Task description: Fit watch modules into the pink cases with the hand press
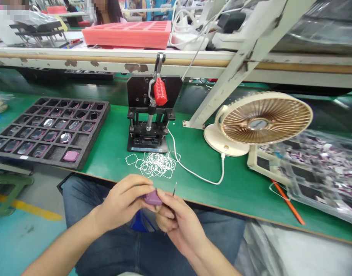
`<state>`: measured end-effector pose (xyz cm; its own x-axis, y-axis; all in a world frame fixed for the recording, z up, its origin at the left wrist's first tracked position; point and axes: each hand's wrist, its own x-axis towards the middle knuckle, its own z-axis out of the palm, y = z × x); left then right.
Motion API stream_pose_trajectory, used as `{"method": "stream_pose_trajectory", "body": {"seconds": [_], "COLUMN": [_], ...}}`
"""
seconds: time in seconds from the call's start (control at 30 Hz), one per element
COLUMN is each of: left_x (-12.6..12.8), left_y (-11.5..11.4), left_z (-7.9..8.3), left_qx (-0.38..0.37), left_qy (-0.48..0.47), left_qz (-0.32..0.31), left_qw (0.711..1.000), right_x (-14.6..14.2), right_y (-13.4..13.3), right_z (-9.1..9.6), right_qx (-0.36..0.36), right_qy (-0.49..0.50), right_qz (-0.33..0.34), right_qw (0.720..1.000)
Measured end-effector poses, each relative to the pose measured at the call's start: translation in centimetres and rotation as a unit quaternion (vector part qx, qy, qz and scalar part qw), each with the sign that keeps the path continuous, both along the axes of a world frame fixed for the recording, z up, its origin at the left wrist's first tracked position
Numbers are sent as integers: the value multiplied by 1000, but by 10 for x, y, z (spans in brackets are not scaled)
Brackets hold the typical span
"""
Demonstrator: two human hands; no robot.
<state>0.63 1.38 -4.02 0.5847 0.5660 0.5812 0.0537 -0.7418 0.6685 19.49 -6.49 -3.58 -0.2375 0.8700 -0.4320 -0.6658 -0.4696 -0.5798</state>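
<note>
Purple plastic: a small piece [153, 197] is pinched in the fingertips of my left hand [127, 199] over my lap, just off the counter's near edge. My right hand [176, 220] is closed on a thin pick [174, 189], with its thumb against the piece.

At twelve o'clock a heap of white rings [157, 165] waits unused in front of the press [149, 115]. The tray [105, 111] at ten o'clock is mostly filled, with a few pockets empty. Bare counter [199, 161] runs toward the fan [265, 119] at two o'clock and leaves room.
</note>
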Motion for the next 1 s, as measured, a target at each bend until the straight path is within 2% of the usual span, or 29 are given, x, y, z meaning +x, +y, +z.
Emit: {"method": "stream_pose_trajectory", "body": {"seconds": [0.07,0.13,0.2,0.23,0.27,0.3,0.37,0.43,0.47,0.53,0.6,0.63,0.67,0.7,0.83,0.9,0.97,1.0], "left_x": [-1,-1,-1,-2,-2,-1,2,9,14,24,32,35,36,37,33,26,13,5], "left_y": [2,2,3,5,9,14,30,51,62,83,100,106,111,114,115,111,106,102], "left_z": [0,-1,-2,-3,-3,-4,-3,-2,-2,-3,-7,-9,-10,-12,-8,-3,3,4], "left_qx": [38,50,29,5,-22,-49,-76,-71,-65,-57,-57,-59,-62,-67,-102,-129,-163,-182], "left_qy": [6,8,3,1,-2,-2,9,23,33,50,71,82,90,95,87,62,28,11], "left_qz": [-30,-25,12,39,70,97,128,136,134,125,111,106,104,103,106,128,165,184], "left_qw": [999,998,999,999,997,994,989,988,988,989,990,989,989,988,985,981,972,966], "right_x": [-3,-4,3,11,20,31,52,67,70,69,62,58,55,52,50,53,54,54], "right_y": [-2,-3,1,6,13,23,51,84,101,132,157,166,174,181,197,192,175,164], "right_z": [-1,-3,0,5,14,27,60,94,109,127,133,134,136,141,180,191,176,158], "right_qx": [-19,-21,29,76,134,197,318,426,474,546,583,591,597,601,567,535,511,500], "right_qy": [-15,-71,-196,-284,-380,-472,-609,-672,-687,-714,-735,-739,-737,-728,-695,-687,-688,-703], "right_qz": [13,46,73,63,35,-11,-131,-212,-224,-191,-140,-131,-136,-151,-270,-341,-367,-341], "right_qw": [1000,996,977,954,914,859,715,568,503,394,317,295,287,293,351,354,363,373]}}
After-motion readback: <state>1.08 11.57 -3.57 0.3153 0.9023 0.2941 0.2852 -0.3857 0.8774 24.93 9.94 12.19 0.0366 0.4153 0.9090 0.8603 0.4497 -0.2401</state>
